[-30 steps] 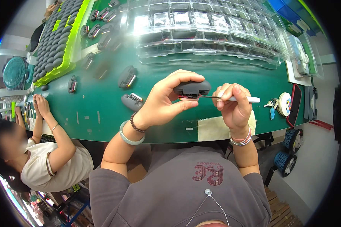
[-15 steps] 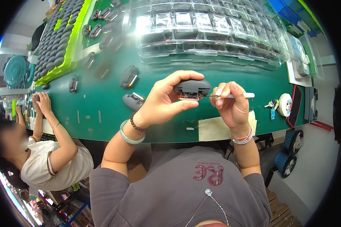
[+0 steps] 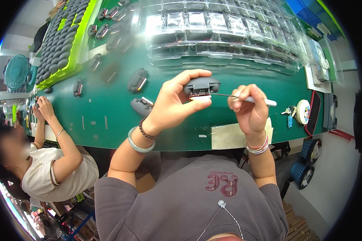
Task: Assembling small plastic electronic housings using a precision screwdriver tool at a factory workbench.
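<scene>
Both hands sit a touch lower vs 0.5 s ago, grip unchanged. Left hand (image 3: 171, 106) pinches a dark grey plastic housing (image 3: 201, 85) between thumb and fingers, above the green table (image 3: 108, 116); its long axis runs left-right, open underside w/ a pale strip facing the person. Right hand (image 3: 249, 106) is closed round a white-handled pick (image 3: 251, 99), thin metal tip pointing left into the housing. 2 similar smooth, rounded grey parts (image 3: 140, 92) lie on the table nearby.
</scene>
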Available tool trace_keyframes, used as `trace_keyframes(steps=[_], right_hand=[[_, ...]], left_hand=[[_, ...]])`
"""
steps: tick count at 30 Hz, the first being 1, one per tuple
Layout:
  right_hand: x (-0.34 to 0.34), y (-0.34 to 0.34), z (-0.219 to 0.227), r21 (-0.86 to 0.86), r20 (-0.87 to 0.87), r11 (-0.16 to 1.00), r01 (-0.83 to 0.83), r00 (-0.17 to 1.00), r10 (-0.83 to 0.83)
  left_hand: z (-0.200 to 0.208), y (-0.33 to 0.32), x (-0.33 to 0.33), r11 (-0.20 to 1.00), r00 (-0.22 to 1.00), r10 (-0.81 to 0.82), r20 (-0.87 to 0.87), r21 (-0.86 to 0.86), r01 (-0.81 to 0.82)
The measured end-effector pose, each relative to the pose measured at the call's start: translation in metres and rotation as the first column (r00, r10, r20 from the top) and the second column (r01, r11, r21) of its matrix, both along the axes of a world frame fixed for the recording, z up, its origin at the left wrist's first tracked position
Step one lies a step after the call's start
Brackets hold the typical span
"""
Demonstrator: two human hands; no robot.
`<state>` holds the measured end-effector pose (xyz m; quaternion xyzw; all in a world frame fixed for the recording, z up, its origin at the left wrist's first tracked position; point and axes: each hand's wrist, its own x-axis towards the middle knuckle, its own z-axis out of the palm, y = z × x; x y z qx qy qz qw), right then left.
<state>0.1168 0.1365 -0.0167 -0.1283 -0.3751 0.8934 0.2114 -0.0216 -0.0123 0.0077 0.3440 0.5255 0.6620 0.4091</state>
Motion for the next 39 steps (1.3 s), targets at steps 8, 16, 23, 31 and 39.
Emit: trace_keyframes(steps=[8, 16, 23, 31, 39], right_hand=[[0.0018, 0.0021, -0.0002, 0.112, -0.111, 0.991, 0.076, 0.992, -0.063], [0.0018, 0.0019, -0.0008, 0.176, -0.087, 0.979, 0.099, 0.993, -0.085], [0.0026, 0.0019, -0.0002, 0.168, -0.073, 0.981, 0.1, 0.993, -0.089], [0.0034, 0.0013, -0.0009, 0.179, -0.072, 0.977, 0.118, 0.992, -0.106], [0.0045, 0.0016, 0.0003, 0.22, -0.044, 0.971, 0.095, 0.995, -0.088]], left_hand=[[-0.0029, 0.0006, -0.0025, 0.998, 0.998, 0.044, 0.046, -0.048, -0.042], [-0.0045, 0.0012, -0.0018, 0.999, 0.999, 0.035, -0.01, -0.033, -0.035], [-0.0035, 0.0015, -0.0016, 0.999, 0.999, 0.035, -0.016, -0.038, -0.035], [-0.0039, 0.0031, 0.0012, 0.999, 0.998, 0.034, -0.046, -0.01, -0.034], [-0.0032, 0.0024, 0.0001, 0.999, 0.996, 0.037, -0.085, -0.026, -0.039]])
